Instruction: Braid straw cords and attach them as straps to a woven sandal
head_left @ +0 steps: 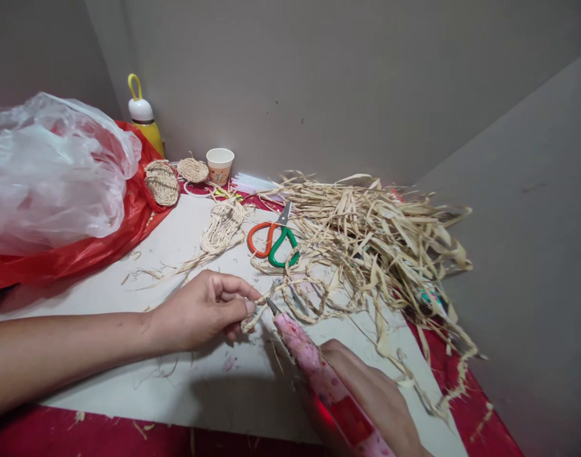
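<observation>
My left hand [209, 311] pinches the end of a braided straw cord [250, 322] between thumb and fingers, low over the white board. A pink hot glue gun [313, 368] is gripped in my right hand [373, 393], and its dark nozzle points at the cord close to my left fingertips. From there the braid loops off to the right toward a heap of dry straw strips [366, 222]. Scissors [277, 238] with one orange and one green handle lie just beyond my hands. Left of them is a woven straw sole shape [222, 225] with loose tails.
White plastic [56, 178] bulges from a red bag [80, 260] on the left. Along the back stand a yellow bottle [147, 120], two woven straw pieces [161, 183], a paper cup [220, 166] and translucent glue sticks [254, 183]. Grey walls [319, 82] enclose the table's back and right.
</observation>
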A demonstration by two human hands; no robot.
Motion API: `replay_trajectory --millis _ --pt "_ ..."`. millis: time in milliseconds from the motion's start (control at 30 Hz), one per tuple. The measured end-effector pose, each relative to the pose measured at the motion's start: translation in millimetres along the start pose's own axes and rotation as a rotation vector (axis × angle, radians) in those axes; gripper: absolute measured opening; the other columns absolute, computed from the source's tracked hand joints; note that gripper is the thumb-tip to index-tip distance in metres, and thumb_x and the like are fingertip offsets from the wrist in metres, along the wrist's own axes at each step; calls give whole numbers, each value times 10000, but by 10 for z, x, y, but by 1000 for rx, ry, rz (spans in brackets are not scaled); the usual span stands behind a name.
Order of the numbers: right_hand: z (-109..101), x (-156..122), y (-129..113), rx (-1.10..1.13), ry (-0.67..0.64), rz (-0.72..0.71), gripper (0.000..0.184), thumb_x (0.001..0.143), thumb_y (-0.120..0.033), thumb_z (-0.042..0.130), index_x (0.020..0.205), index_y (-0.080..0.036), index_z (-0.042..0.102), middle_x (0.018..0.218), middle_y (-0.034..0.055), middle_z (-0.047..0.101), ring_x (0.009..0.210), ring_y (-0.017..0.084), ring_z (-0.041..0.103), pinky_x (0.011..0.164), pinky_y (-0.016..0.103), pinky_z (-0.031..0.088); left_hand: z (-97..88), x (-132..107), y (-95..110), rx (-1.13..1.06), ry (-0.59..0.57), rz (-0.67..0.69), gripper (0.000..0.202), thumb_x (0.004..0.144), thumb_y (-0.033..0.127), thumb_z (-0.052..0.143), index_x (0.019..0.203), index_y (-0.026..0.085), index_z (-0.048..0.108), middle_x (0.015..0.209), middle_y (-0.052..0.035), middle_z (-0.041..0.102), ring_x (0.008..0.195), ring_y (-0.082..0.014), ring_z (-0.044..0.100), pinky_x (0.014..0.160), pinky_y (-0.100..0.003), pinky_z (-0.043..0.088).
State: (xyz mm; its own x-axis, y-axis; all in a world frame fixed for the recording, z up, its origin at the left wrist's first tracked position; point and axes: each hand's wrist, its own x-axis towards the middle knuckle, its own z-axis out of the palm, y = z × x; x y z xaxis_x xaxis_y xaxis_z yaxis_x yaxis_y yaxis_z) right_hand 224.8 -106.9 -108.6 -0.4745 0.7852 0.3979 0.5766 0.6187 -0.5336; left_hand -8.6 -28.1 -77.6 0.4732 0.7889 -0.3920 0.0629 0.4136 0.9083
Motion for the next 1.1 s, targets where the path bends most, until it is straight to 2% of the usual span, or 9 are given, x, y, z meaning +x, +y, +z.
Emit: replay_trajectory --millis 133,200,300,400,600,700,933,1100 --pt "-9 -42 31 -14 -13 5 274 849 -120 423 1069 -193 570 694 6 426 560 160 464 489 276 348 -7 1 -21 -26 -16 3 253 731 303 696 887 105 667 552 11 592 457 -72 495 500 -198 421" --pt "-12 -50 29 -31 -11 7 345 849 -138 429 1165 -182 562 696 13 439 570 168 480 493 281 365 -4 0 -24 -27 -17 0 261 729 302 698 897 105 662 558 9 599 459 -72 499 500 -197 421" --pt "-16 -20 -6 -38 -5 13 504 867 -146 419 1368 -176 468 698 19 471 581 172 505 501 281 391 7 -5 -14 -23 -5 -9 260 716 304 707 884 111 660 559 13 598 454 -71 494 496 -196 416" --pt "-31 38 -52 -50 -23 28 537 899 -162 409 1435 -196 407 688 13 488 560 163 511 489 271 390 14 -11 -9 -31 -4 0 258 705 309 721 872 123 656 547 22 585 448 -72 486 494 -199 413" --pt "-91 54 -55 -150 -83 20 485 885 -175 479 1369 -174 456 673 6 514 552 161 526 479 257 397 -5 -4 -42 -29 -15 -6 253 722 319 707 889 138 648 571 23 580 467 -80 508 503 -207 450" --pt "-112 25 -25 -204 -128 35 526 882 -146 473 1406 -176 433 664 3 517 546 158 541 488 255 425 -21 14 -49 -9 3 -21 257 735 317 689 908 131 650 574 13 589 471 -88 529 500 -214 474" --pt "-91 7 4 -226 -134 13 597 873 -152 488 1459 -162 377 649 -5 505 524 155 539 476 259 425 -11 20 -30 -49 -16 -34 232 728 291 691 882 123 650 563 22 588 450 -70 512 501 -214 515" --pt "-89 6 10 -226 -119 25 544 892 -143 448 1435 -163 408 644 -9 490 521 151 532 485 259 418 -4 -2 -18 -71 -30 -55 237 713 280 706 879 126 636 586 7 624 483 -82 543 504 -212 514"
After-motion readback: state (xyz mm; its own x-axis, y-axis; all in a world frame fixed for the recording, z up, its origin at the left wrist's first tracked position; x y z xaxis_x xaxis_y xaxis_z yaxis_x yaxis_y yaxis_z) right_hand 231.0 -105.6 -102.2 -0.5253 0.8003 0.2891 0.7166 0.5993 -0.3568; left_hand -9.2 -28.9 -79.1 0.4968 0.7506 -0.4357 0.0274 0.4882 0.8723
